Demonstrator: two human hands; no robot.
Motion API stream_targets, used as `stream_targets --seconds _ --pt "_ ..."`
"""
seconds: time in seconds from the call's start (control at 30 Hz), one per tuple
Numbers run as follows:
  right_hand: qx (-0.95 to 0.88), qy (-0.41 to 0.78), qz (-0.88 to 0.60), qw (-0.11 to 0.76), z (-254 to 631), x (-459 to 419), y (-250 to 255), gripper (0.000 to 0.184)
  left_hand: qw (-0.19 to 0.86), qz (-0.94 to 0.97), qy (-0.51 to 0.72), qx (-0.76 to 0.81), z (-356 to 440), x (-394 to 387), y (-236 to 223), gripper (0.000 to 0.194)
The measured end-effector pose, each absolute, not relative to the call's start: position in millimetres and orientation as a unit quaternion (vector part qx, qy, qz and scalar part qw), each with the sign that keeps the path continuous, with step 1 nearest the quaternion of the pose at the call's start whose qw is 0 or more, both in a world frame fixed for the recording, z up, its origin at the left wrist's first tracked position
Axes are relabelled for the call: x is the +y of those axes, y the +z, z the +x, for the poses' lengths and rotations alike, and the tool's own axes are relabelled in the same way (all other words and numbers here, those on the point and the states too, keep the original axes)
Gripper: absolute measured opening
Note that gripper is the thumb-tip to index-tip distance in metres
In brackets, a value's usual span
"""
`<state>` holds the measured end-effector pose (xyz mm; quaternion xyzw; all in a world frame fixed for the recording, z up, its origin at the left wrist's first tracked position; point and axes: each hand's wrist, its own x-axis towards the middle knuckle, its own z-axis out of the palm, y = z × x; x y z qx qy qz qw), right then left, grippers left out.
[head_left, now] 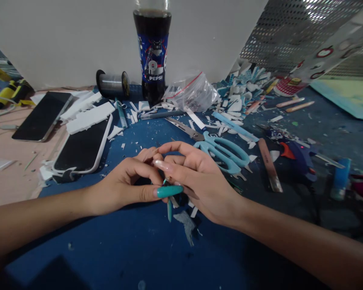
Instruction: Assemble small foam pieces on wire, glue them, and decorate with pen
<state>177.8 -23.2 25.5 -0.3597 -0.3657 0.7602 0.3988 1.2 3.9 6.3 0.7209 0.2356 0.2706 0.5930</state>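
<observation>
Here, small dark object point(179, 198), mostly hidden, material unclear, at three o'clock from left hand point(122, 183), eight o'clock from right hand point(204, 179), both curled nearly closed, holding it.

Blue-and-pink tabletop point(109, 249): 2 phones point(42, 117), scissors point(234, 154), bottle point(154, 52), spool point(111, 84), scraps point(89, 118).

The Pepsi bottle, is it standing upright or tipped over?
Upright: the Pepsi bottle has its base down and its label reads level.
</observation>
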Motion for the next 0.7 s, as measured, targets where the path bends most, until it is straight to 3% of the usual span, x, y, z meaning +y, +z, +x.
stream_targets --seconds 0.7 --pt "-0.413 0.737 -0.38 0.378 181.3 -24.1 24.4 0.014 0.609 0.709 0.272 0.228 2.9 3.6 4.9 0.014"
